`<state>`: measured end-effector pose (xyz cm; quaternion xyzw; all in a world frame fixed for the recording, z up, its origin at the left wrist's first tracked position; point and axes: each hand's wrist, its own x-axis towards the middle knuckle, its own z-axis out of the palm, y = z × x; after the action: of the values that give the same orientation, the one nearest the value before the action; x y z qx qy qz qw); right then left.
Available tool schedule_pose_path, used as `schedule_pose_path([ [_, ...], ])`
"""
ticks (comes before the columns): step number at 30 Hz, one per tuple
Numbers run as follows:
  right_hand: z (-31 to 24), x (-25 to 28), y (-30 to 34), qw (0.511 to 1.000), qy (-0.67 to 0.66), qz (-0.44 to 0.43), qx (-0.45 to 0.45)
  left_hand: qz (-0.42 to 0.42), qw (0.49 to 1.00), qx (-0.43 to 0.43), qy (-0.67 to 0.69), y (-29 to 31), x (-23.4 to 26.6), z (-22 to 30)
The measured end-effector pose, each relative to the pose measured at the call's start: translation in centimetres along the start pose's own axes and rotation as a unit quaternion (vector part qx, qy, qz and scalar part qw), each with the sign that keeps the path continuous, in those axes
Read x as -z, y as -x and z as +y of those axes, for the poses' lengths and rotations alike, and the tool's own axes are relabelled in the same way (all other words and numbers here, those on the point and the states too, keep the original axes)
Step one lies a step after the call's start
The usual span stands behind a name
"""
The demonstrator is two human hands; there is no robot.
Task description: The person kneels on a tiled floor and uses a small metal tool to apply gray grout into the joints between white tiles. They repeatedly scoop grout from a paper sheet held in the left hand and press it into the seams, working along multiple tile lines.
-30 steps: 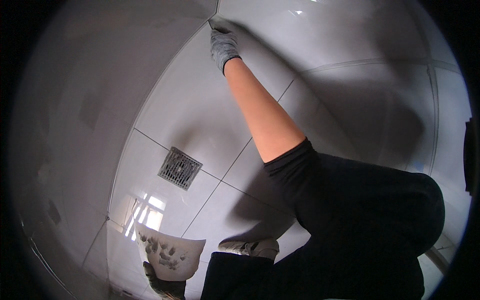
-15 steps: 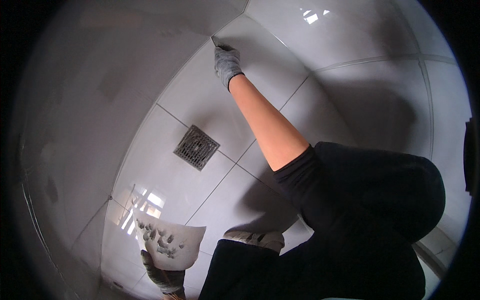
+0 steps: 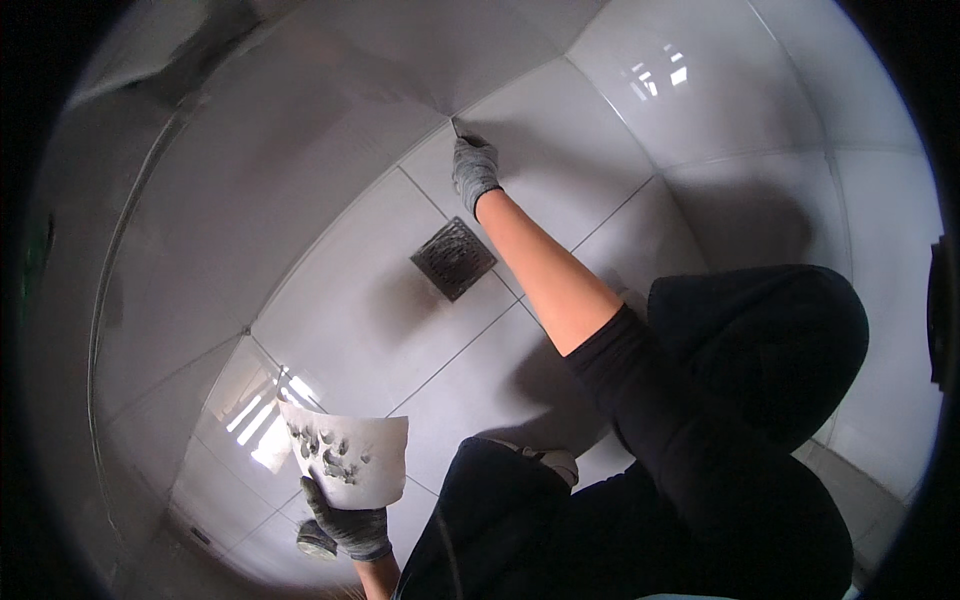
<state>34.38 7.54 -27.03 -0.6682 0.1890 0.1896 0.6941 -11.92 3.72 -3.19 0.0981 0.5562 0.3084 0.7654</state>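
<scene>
My right hand (image 3: pixel 475 168), in a grey knit glove, is closed around a small thin-bladed scraper (image 3: pixel 456 128). Its tip sits at the seam where the left wall meets the tiled floor (image 3: pixel 385 330), beyond the drain; most of the tool is hidden in the hand. Lower left, my gloved left hand (image 3: pixel 350 525) grips a curved white sheet (image 3: pixel 385 445) by its lower edge. Several dabs of dark grey paste (image 3: pixel 330 460) lie on the sheet. A small round pale object (image 3: pixel 316 540) shows beside the left hand; I cannot tell its kind.
A square dark floor drain (image 3: pixel 453 258) is set in the tiles between my hands. Tiled walls stand at left and right, meeting in a far corner (image 3: pixel 568 55). My bent knee (image 3: pixel 770 350) and shoe (image 3: pixel 558 462) take up the lower right.
My right hand has moved the scraper along the seam, away from the far corner and nearer the tile joint by the drain. The view has shifted. The left hand still holds the sheet.
</scene>
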Motion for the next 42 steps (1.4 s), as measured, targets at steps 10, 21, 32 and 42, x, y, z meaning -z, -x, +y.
schedule_pose_path([
  [10, 12.3, -2.8, 4.9, 0.997, -0.049, -0.060, -0.029, -0.019, 0.993, -0.015, 0.116, -0.1, 7.9, 1.3],
  [21, 20.8, -6.1, 6.8, 0.994, -0.025, 0.057, 0.091, 0.024, 0.990, -0.056, 0.129, 0.4, 11.9, 2.2],
  [32, 20.1, -10.0, 8.2, 0.988, 0.041, 0.092, 0.118, 0.036, 0.969, -0.037, 0.242, -2.9, 15.2, 1.3],
  [42, 14.7, -11.4, 12.6, 0.985, 0.038, 0.064, 0.158, 0.064, 0.966, -0.017, 0.249, -4.4, 13.8, 0.5],
])
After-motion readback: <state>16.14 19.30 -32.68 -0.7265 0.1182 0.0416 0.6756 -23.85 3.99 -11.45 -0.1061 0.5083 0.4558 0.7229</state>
